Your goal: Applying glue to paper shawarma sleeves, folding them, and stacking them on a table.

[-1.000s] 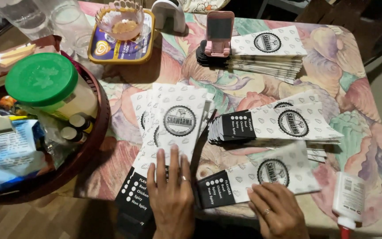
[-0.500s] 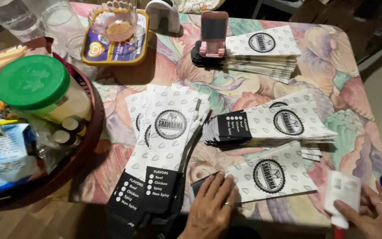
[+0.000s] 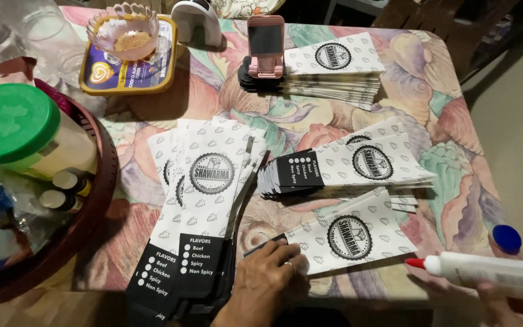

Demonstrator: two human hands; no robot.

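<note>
A single white paper bag (image 3: pixel 349 237) with a round black logo lies flat near the table's front edge. My left hand (image 3: pixel 267 280) presses down on its black-printed left end, fingers spread, a ring on one finger. At the bottom right my right hand (image 3: pixel 499 307) holds a white glue bottle (image 3: pixel 485 272) on its side. The bottle's red nozzle points left, just off the bag's lower right corner. The bottle's blue cap (image 3: pixel 506 238) lies loose on the table beside it.
A fanned pile of bags (image 3: pixel 210 181) lies left of centre, a second stack (image 3: pixel 358 166) behind the single bag, a third stack (image 3: pixel 334 66) at the back. A pink phone on a stand (image 3: pixel 266 42) is there too. A round brown tray (image 3: pixel 101 181) with a green-lidded jar (image 3: pixel 10 121) fills the left.
My right hand left the bag, took up the glue bottle at the right and brought its nozzle toward the bag. My left hand slid right from the fanned pile onto the bag's black end.
</note>
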